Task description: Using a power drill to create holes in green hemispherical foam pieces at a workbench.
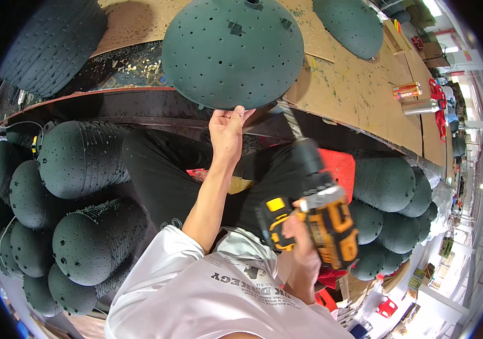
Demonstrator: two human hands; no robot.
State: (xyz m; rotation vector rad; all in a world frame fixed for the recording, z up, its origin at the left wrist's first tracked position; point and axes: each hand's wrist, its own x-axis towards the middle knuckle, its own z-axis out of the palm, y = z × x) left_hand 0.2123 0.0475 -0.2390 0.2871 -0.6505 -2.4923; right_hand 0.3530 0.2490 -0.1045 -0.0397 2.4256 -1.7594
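Note:
A dark green plastic dome point(233, 53) dotted with many small holes sits at the table's near edge. My left hand point(228, 129) pinches its near rim between thumb and fingers. In my right hand point(303, 237) is a yellow and black cordless drill point(329, 220), somewhat smeared by motion. Its long drill bit point(291, 121) points up toward the table edge, just right of the dome's rim. The bit's tip looks apart from the dome, though the exact gap is hard to judge.
Nested domes point(55, 45) stand stacked at the far left, and another dome point(351, 25) lies far right. More stacks point(92, 158) fill both sides below the brown table point(360, 96), which bears green shavings, a battery pack point(407, 90) and a metal flask point(420, 107). A red stool point(338, 169) is by my legs.

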